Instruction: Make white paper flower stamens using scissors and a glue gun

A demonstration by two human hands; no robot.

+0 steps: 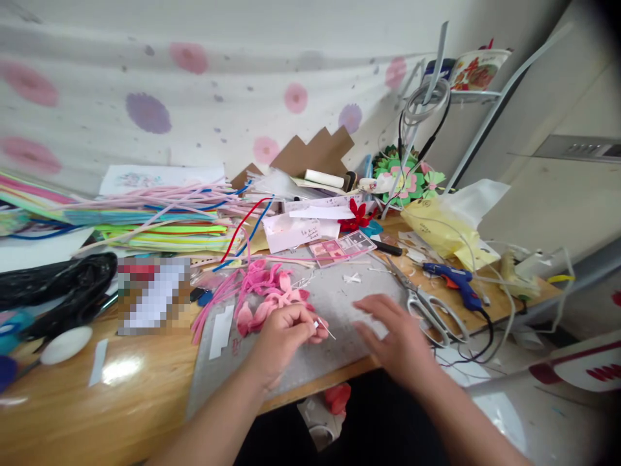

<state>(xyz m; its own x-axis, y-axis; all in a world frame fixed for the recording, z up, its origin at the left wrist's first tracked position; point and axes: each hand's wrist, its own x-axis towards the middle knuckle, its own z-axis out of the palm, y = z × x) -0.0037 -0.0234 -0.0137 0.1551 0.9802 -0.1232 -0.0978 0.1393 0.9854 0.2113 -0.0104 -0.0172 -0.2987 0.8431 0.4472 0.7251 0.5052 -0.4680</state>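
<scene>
My left hand (286, 333) is pinched shut on a thin white stick (326, 330) with a small white tip, held just above the grey cutting mat (334, 294). Right behind this hand lies a bunch of pink pipe-cleaner petals (269, 294). My right hand (388, 333) hovers flat over the mat's right part, fingers stretched out, holding nothing; it is somewhat blurred. Scissors (427, 304) with grey handles lie just right of this hand.
A blue glue gun (456, 281) with a black cord lies at the right. A stack of coloured foam sheets and pipe cleaners (160, 220) fills the back left. A yellow bag (441, 226), paper flowers (405, 178), a palette box (342, 247) and black plastic (58, 281) crowd the wooden table (121, 395).
</scene>
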